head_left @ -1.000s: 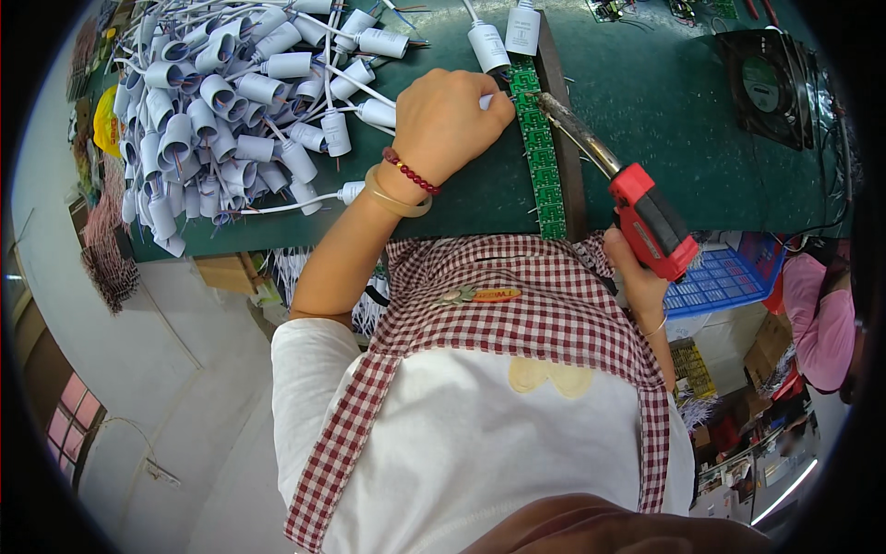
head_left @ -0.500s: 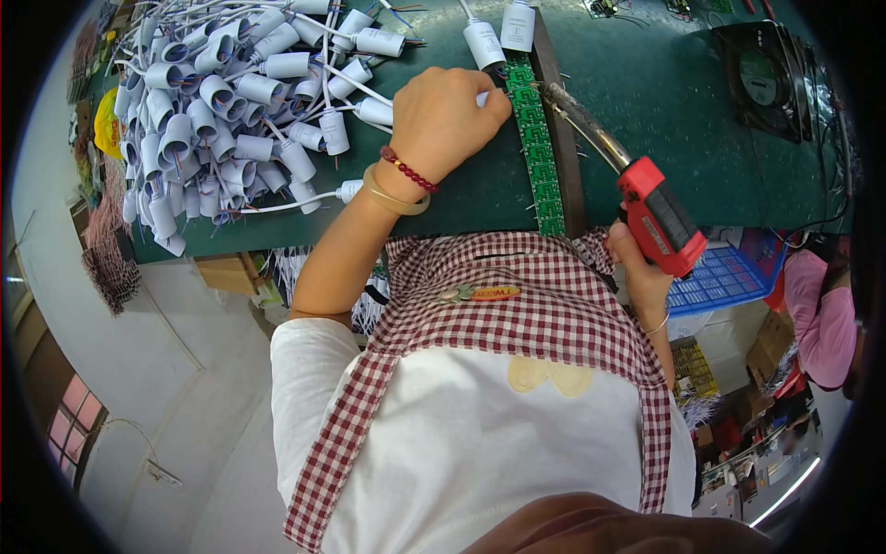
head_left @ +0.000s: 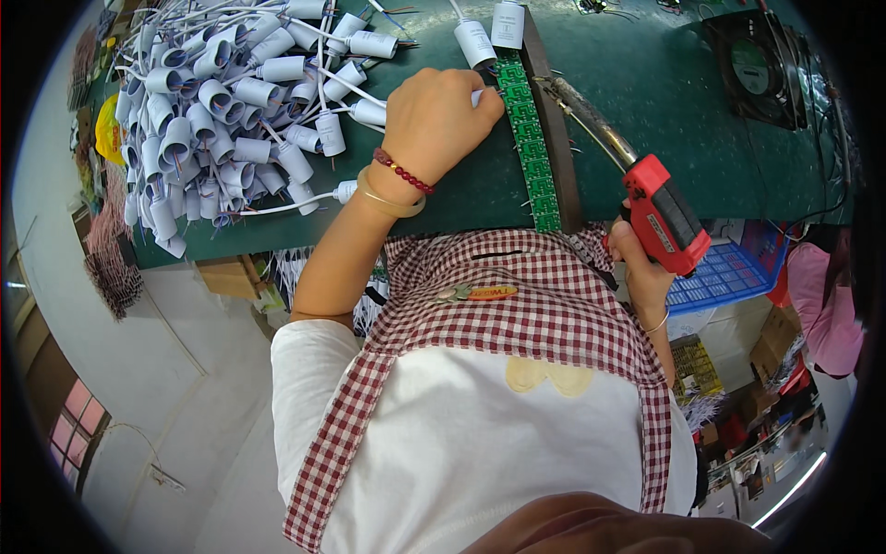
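My left hand (head_left: 437, 125) is closed at the left edge of a strip of green circuit boards (head_left: 532, 152). Between its fingers shows part of a white lamp holder (head_left: 477, 96), mostly hidden by the hand. My right hand (head_left: 639, 263) grips a red and black soldering gun (head_left: 666, 214). The gun's metal tip points up and left, over the dark bar (head_left: 556, 138) along the strip's right side, a little apart from the boards. Two more white lamp holders, one tilted (head_left: 474, 43) and one upright (head_left: 508, 25), sit at the strip's far end.
A big heap of white lamp holders with cables (head_left: 221, 120) covers the left of the green table (head_left: 637, 55). At the far right stands a black fan (head_left: 752, 69). A blue basket (head_left: 724, 277) is below the table's right edge, near another person's pink sleeve (head_left: 824, 305).
The soldering gun's tip has shifted slightly right, away from the boards. My left hand keeps its place beside the strip, and the whole view has shifted a little.
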`<state>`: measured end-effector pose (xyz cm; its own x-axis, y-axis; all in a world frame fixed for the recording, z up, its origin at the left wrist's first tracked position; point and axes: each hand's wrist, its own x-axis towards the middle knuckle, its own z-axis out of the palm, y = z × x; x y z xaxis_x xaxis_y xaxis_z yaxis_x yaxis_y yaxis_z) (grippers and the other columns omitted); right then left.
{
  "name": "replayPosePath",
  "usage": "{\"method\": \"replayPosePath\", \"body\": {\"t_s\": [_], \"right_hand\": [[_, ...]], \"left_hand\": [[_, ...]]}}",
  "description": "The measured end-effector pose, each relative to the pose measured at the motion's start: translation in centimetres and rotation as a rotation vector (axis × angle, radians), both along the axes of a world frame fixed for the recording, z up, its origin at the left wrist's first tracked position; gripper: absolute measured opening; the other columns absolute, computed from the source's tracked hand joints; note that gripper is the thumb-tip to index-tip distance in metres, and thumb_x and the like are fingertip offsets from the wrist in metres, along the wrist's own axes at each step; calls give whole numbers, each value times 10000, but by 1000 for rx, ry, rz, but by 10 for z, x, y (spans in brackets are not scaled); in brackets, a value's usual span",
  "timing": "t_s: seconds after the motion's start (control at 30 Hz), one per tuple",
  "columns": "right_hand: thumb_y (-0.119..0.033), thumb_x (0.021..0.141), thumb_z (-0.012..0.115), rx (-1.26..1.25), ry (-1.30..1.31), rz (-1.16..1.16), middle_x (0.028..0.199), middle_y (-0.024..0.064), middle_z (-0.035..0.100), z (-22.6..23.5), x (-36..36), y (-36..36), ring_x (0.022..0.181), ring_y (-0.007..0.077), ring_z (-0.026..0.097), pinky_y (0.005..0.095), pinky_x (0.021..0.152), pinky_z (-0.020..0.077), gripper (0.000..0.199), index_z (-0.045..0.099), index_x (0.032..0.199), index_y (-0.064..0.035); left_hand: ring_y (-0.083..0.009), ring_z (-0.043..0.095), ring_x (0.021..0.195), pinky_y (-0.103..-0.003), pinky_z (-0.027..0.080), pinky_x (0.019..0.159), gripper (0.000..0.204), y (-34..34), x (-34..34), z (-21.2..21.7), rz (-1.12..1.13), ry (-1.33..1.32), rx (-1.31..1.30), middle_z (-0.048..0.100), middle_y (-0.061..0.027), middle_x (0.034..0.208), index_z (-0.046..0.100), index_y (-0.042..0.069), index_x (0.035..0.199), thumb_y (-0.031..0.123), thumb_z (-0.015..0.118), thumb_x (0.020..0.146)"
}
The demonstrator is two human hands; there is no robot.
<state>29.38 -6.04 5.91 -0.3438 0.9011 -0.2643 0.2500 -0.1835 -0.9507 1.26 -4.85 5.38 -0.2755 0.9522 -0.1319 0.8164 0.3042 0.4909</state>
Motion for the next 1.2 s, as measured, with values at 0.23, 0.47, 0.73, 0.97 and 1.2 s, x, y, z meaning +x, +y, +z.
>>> {"method": "replayPosePath", "body": {"t_s": [0.23, 0.47, 0.73, 0.97, 1.2], "right_hand": [[25, 825, 615, 11, 22, -80, 724, 66, 582, -3, 4, -3, 558, 90, 516, 216, 505, 413, 286, 549, 1103, 48], [34, 827, 596, -14, 67, -102, 709, 71, 563, 2, 1, 1, 531, 93, 484, 232, 497, 401, 273, 537, 1093, 51], [26, 836, 588, 5, 114, -118, 720, 79, 564, 1, 4, 0, 541, 100, 482, 233, 512, 401, 278, 522, 1104, 56], [26, 843, 567, 3, 136, -99, 702, 78, 549, 4, 0, -2, 543, 101, 472, 238, 517, 396, 282, 505, 1117, 54], [20, 843, 553, -30, 147, -154, 665, 60, 505, 6, -7, -3, 524, 104, 432, 245, 515, 373, 262, 484, 1095, 45]], "left_hand": [[-342, 612, 611, -438, 471, 669, 282, -16, -5, 26, -106, 126, -22, 637, -147, 663, 653, 48, 890, 318, 590, 836], [-195, 547, 954, -517, 255, 952, 162, -24, 7, 36, -159, 650, 72, 607, -9, 920, 627, 140, 914, 241, 657, 790], [-216, 537, 962, -490, 308, 951, 204, -14, 1, 12, -272, 609, 655, 581, -10, 943, 622, 148, 930, 130, 619, 727], [-273, 564, 946, -362, 463, 814, 267, 35, -19, -9, -516, -101, 642, 572, -94, 1000, 618, 62, 940, -53, 595, 700], [-302, 512, 1126, -321, 377, 971, 399, 45, -20, 11, -505, -627, 461, 549, -140, 1154, 607, 30, 963, -163, 398, 684]]}}
